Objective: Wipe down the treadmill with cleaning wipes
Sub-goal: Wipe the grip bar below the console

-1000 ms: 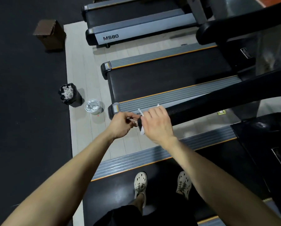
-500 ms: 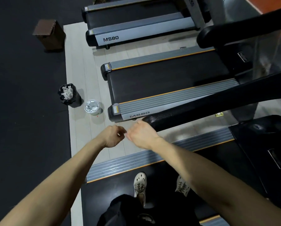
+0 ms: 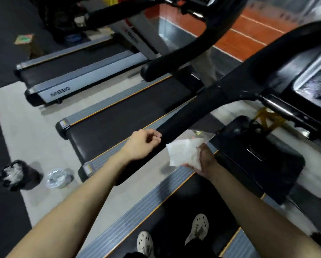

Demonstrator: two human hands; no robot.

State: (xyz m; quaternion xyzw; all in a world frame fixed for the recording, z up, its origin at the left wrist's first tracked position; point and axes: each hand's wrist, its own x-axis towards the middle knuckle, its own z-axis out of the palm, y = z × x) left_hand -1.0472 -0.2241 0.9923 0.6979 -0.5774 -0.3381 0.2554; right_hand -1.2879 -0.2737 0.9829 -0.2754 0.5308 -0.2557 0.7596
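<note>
Pulling off the handrail's [image 3: 189, 116] near end, gripping the opened wipe [image 3: 183, 153] in the right hand [image 3: 206, 159]. Leaving the left hand [image 3: 141, 144] loose, empty; probably readying another pass.

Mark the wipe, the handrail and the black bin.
wipe [image 3: 183, 152]: head view, centre of the white sheet.
handrail [image 3: 202, 107]: head view, middle of the black bar.
black bin [image 3: 31, 178]: head view, its dark side wall.
</note>
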